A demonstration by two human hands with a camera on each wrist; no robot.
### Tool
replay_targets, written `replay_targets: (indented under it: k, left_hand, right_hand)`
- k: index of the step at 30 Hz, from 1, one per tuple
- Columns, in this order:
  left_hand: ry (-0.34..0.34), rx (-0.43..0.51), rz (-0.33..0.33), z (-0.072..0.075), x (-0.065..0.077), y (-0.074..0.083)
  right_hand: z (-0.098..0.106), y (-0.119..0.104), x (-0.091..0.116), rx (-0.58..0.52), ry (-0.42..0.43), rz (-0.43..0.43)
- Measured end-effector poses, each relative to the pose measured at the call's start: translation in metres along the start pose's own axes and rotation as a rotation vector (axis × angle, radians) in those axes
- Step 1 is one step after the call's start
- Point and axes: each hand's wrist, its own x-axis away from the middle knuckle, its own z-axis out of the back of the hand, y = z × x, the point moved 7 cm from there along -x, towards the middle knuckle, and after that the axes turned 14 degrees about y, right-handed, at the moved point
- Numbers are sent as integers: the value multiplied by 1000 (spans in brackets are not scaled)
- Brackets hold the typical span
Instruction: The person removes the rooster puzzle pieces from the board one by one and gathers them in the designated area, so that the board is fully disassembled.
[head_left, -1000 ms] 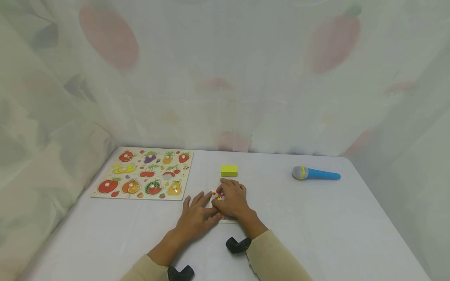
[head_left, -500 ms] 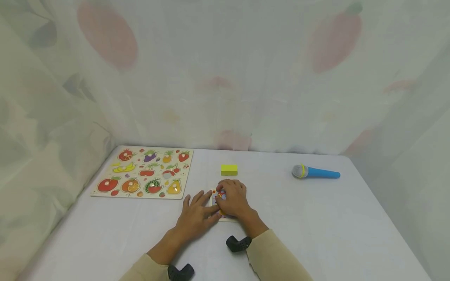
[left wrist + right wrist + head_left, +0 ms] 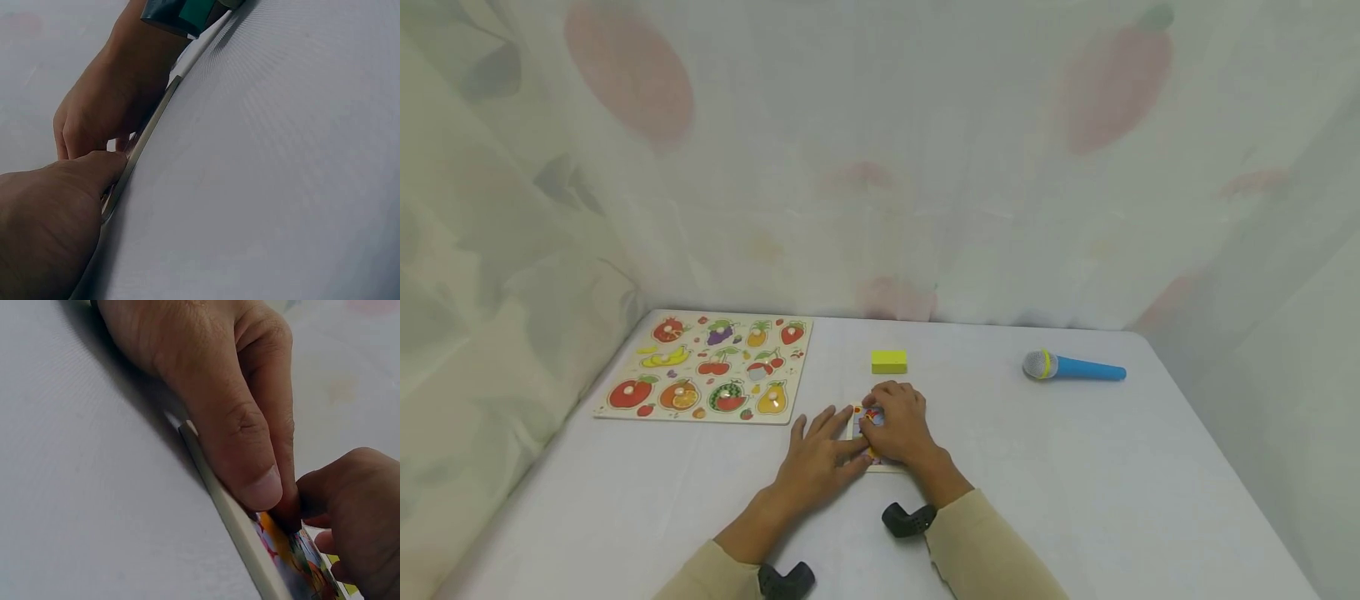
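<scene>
A small picture puzzle (image 3: 856,427) in a pale frame lies flat on the table, partly covered by both hands. My left hand (image 3: 812,471) rests at its left side with fingers spread. In the right wrist view the left thumb (image 3: 250,469) and a finger touch the colourful picture (image 3: 306,569) beside the near rim. My right hand (image 3: 898,425) is over the puzzle, its fingers curled at the far edge and its thumb over the picture. The left wrist view shows both hands meeting at the puzzle's thin rim (image 3: 150,128).
A yellow block (image 3: 889,362) sits just beyond the right hand. At the back left lies a fruit peg board (image 3: 700,387). A blue toy microphone (image 3: 1075,369) is at the right. White table cloth and printed curtains surround the area.
My right fingers and thumb shift slightly on the puzzle, with a little different part of the picture showing. The left hand stays in place, and the other objects have not moved.
</scene>
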Motion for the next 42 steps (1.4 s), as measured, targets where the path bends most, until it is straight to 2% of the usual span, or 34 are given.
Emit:
replay_targets:
  k: [10,16,29,35,42]
  left_hand:
    - [-15,-2,11,-1,0,0]
    - [-13,11,15,0,-1,-1]
    - [-5,12,12,2,-2,2]
    - [-7,1,7,2,-2,2]
    - [-5,14,7,3,-2,2]
  right_hand:
    - [-6,1,-2,94,-59,-2]
    - [-8,1,-3,79,-87,-30]
    - [-5,2,-3,48,-43,-37]
    - [-5,2,-4,61,-50,-35]
    - [-6,4,-4,21,-65,-56]
